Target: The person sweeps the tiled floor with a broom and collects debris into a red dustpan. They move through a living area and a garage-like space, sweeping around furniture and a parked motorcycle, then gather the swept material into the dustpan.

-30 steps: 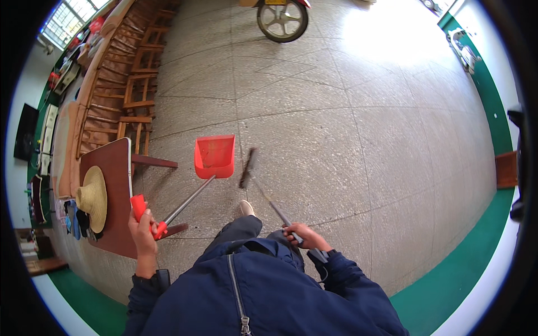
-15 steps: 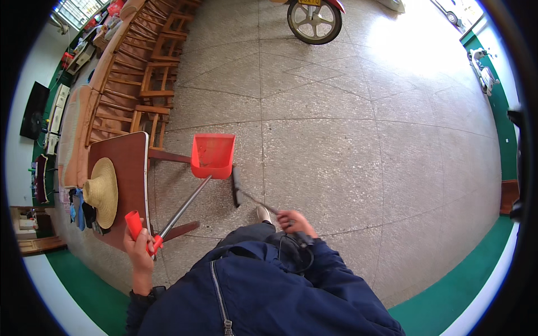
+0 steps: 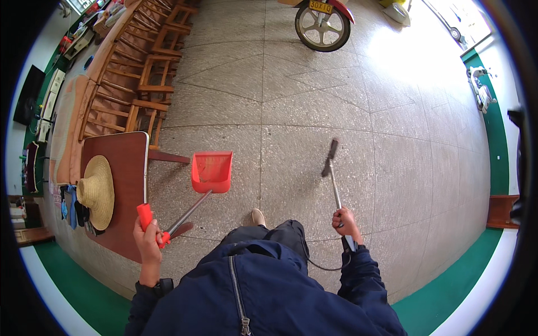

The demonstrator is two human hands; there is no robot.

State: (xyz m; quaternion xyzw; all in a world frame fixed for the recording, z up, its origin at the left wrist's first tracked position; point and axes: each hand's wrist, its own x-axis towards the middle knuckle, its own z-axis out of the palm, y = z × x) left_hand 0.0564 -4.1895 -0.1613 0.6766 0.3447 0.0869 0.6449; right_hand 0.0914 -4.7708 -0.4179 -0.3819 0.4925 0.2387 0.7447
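My left hand (image 3: 149,239) is closed round the red handle of a long-handled dustpan (image 3: 212,169). Its red pan rests on the floor ahead of me, to the left of centre, with a few small dark bits in it. On the right, my right hand (image 3: 346,220) grips the shaft of a broom (image 3: 334,182). The broom's dark, narrow head is out in front at the right, at floor level and slightly blurred; whether it touches the floor I cannot tell. A dark cord hangs by my right wrist.
A brown table (image 3: 126,168) with a straw hat (image 3: 96,190) stands at my left, its leg reaching toward the dustpan. Wooden chairs (image 3: 152,84) line the left side. A motorcycle wheel (image 3: 322,28) is far ahead. Speckled stone floor (image 3: 302,106) stretches between.
My right hand has swung the broom from beside the dustpan out to the right. The dustpan sits slightly nearer to me in view, still in my left hand.
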